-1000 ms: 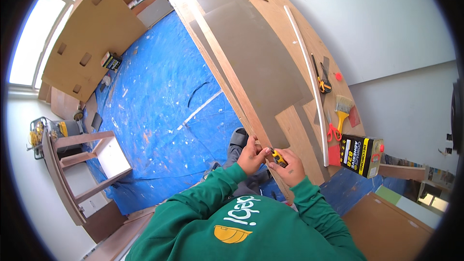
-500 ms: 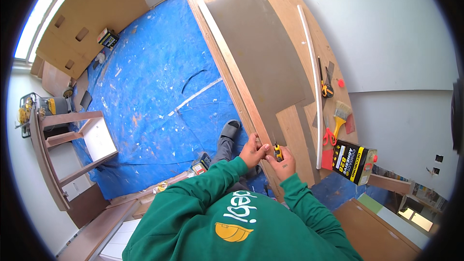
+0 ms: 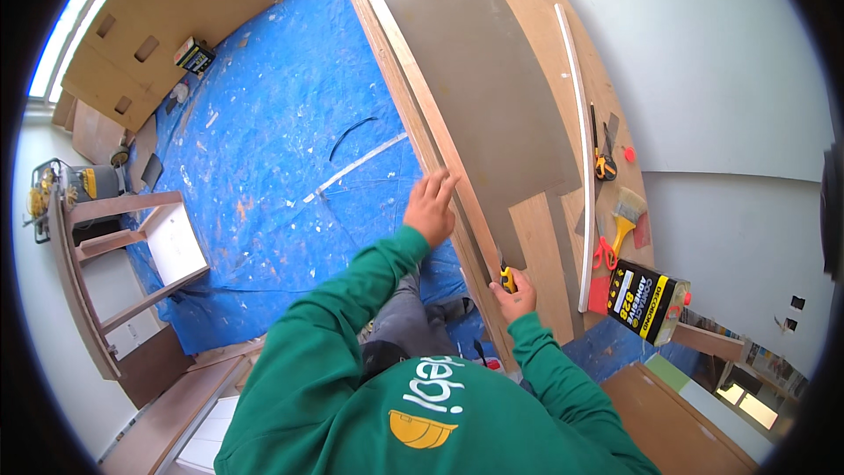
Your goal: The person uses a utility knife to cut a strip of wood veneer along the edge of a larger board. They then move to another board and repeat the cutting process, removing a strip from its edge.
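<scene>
My right hand (image 3: pixel 517 295) is closed around a yellow-and-black utility knife (image 3: pixel 507 280), its blade pointing forward beside the near end of a long wooden strip (image 3: pixel 453 161). The strip lies lengthwise on the workbench, near its left edge. Farther along it, my left hand (image 3: pixel 431 207) is at the bench edge, holding nothing, its loosely bent fingers apart and over the strip's left side. Right of the strip, a large grey-brown sheet (image 3: pixel 492 88) covers the bench. A shorter plain wood piece (image 3: pixel 542 255) lies beside the knife hand.
Along the bench's right side lie a white-edged strip (image 3: pixel 576 123), a tape measure (image 3: pixel 605 167), red scissors (image 3: pixel 604 253), a paintbrush (image 3: pixel 625 215) and a black-and-yellow adhesive can (image 3: pixel 646 303). Blue sheeting (image 3: pixel 281 123) covers the floor. An open wooden frame (image 3: pixel 132 255) stands left.
My left hand has left the knife hand and moved forward and left along the strip. The right hand keeps the knife near the strip's near end. My left foot has drawn back.
</scene>
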Tool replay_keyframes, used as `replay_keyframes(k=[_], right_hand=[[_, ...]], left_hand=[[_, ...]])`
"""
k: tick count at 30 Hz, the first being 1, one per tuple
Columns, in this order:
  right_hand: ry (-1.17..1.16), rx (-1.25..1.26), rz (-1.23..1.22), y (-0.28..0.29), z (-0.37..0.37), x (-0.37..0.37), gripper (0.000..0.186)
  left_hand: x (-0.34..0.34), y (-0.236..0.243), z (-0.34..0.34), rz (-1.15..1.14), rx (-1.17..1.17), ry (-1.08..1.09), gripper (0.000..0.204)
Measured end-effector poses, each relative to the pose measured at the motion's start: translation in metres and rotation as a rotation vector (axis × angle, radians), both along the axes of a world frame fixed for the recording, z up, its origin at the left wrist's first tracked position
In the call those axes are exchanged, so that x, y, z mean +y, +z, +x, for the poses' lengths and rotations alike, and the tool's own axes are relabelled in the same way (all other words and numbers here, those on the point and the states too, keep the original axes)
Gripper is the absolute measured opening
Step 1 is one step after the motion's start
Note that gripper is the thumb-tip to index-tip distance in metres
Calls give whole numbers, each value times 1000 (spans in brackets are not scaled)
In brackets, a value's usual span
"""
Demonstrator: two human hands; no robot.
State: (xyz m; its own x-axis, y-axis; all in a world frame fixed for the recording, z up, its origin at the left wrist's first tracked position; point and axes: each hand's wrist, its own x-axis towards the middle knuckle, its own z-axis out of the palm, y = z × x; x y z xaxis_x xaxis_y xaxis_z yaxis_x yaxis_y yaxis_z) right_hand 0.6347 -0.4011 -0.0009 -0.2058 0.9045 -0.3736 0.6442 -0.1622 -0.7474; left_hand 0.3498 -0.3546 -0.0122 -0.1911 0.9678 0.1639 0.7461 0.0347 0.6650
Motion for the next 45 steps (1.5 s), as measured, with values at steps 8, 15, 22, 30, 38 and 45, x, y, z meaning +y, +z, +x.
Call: replay_keyframes(k=[8,15,22,30,38,45], right_hand=[[-36,-24,85,-39,-1,0,39],[3,-89,95,-42,-2,4,43],[-2,-104,113,-39,-7,5,39],[4,-123,115,-36,-11,6,32],[-7,-120,135,-32,-10,-1,32],[46,-144,81,-36,-4,6,42]], left_hand=[[150,1,-141,-212,710,-462,68],[197,0,-181,-451,846,-505,59],[199,-23,-188,-330,784,-464,46],[193,-35,-196,-234,749,-458,47],[197,-44,-198,-194,685,-478,46],[194,-74,-221,-98,740,-417,58]])
